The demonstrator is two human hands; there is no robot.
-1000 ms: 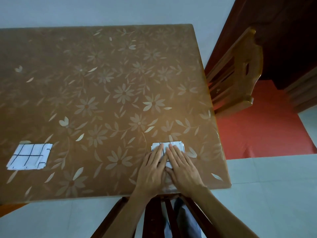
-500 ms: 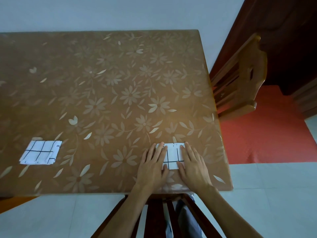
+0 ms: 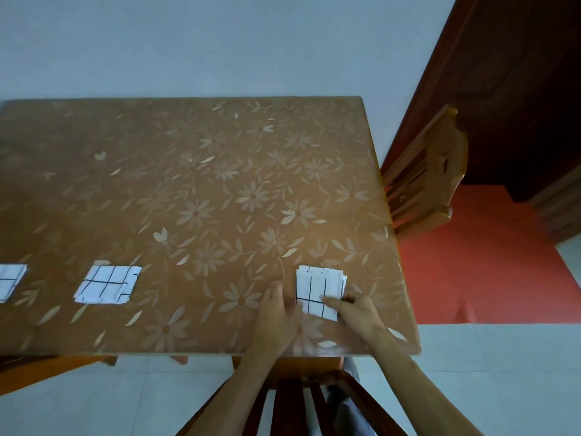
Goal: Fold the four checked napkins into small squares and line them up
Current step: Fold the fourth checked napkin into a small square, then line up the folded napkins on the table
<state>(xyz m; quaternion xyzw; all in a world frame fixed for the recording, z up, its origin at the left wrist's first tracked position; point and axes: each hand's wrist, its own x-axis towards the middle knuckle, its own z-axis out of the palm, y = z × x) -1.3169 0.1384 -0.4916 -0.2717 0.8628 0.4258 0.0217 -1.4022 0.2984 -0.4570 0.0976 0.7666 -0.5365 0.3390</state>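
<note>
Hands draw back toward the near edge of the table (image 3: 188, 171), uncovering a folded napkin (image 3: 317, 289) that both palms were pressing flat a second ago. It lies near the table's right near corner. The left hand (image 3: 276, 313), blurred by motion, has its fingers stretched against the cloth's left edge and holds nothing. The right hand (image 3: 353, 309) lays one straight finger across the near right corner, with the other fingers bunched at the right edge. Whether they pinch the layers cannot be told.

The pressing looks finished, so this fold is likely done or getting a last squaring. A second folded napkin (image 3: 108, 284) rests well apart to the left in roughly the same row, and a third napkin (image 3: 9, 281) is cut by the left frame edge. The fourth is not in view.

The cloths are white with thin dark check lines, and the stacked layers fan slightly at the edges. The tabletop is a glossy brown cover printed with pale flowers. A wooden chair (image 3: 427, 184) stands at the right over a red mat (image 3: 487, 265).
</note>
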